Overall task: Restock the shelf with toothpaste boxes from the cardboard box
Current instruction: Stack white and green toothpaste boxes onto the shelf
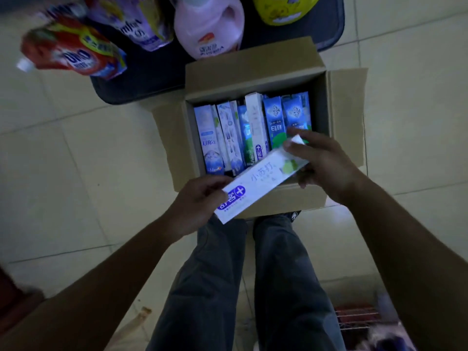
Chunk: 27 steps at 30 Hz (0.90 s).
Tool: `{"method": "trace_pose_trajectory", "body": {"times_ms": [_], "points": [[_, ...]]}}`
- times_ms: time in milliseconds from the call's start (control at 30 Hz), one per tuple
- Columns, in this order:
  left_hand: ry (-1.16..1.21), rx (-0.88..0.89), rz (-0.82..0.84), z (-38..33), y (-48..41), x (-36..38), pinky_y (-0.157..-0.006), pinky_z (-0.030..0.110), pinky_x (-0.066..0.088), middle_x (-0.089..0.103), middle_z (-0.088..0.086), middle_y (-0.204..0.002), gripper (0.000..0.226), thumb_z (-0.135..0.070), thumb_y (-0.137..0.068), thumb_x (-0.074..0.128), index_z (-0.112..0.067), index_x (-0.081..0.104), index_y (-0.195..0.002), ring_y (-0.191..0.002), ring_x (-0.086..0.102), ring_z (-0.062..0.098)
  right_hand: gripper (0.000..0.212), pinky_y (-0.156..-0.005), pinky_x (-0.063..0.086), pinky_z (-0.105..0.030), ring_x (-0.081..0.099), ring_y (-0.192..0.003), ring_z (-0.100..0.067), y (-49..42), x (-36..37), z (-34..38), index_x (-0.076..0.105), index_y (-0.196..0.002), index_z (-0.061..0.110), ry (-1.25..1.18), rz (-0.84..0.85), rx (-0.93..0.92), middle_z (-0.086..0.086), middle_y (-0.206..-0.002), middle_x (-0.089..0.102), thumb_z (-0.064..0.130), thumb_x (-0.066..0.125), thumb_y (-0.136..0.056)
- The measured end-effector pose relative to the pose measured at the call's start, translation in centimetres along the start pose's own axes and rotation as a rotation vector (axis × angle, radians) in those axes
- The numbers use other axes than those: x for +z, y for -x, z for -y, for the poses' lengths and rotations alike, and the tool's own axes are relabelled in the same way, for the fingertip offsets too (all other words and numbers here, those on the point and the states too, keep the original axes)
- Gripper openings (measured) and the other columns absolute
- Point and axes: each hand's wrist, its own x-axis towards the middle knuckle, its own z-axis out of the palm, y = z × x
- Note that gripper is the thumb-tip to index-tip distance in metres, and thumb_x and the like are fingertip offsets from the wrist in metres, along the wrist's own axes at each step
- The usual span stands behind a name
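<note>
An open cardboard box [253, 72] stands on the tiled floor in front of my feet, with several toothpaste boxes [253, 130] standing on edge inside it. I hold one long white toothpaste box [260, 179] slantwise just above the carton's near edge. My left hand [196, 203] grips its lower left end, which carries a blue logo. My right hand [321, 163] grips its upper right end, over the carton's right side. No shelf can be seen clearly.
A dark tray [141, 79] lies beyond the carton with a red refill pouch [71, 51], a purple pouch [136, 24], a pink detergent bottle [210, 29] and a yellow container [283, 8]. A wire rack [357, 317] shows at bottom right, by my legs.
</note>
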Motion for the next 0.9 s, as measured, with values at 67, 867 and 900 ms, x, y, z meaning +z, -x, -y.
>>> {"method": "trace_pose_trajectory", "body": {"times_ms": [67,867,900], "points": [[0.119,-0.036,-0.055,-0.2,-1.9,1.3,-0.067,0.016,0.052,0.079,-0.013,-0.088,0.020,-0.027,-0.089,0.066,-0.042,0.079,-0.090,-0.076,0.070,0.001,0.034,-0.044,0.043,-0.030,0.060,-0.061,-0.030,0.4,-1.5,-0.4,0.069,-0.115,0.013,0.033,-0.055,-0.055,-0.017,-0.085,0.075,0.020,0.081,-0.083],[-0.160,0.438,-0.553,-2.6,5.2,-4.2,-0.097,0.019,0.043,0.058,-0.007,-0.122,0.038,-0.025,-0.093,0.071,-0.015,0.057,-0.127,-0.112,0.059,0.011,0.035,-0.043,0.043,-0.026,0.055,-0.045,-0.021,13.5,0.7,7.4,0.062,-0.115,0.012,-0.332,-0.536,-0.378,-0.008,-0.070,0.069,0.008,0.079,-0.085],[-0.111,0.450,-0.558,-4.5,8.1,-5.9,-0.095,0.018,0.044,0.060,-0.012,-0.119,0.039,-0.030,-0.091,0.072,-0.021,0.056,-0.126,-0.110,0.060,0.007,0.035,-0.042,0.042,-0.026,0.053,-0.045,-0.022,15.1,1.6,9.6,0.062,-0.116,0.012,-0.349,-0.510,-0.407,-0.009,-0.070,0.068,0.007,0.079,-0.085]]}}
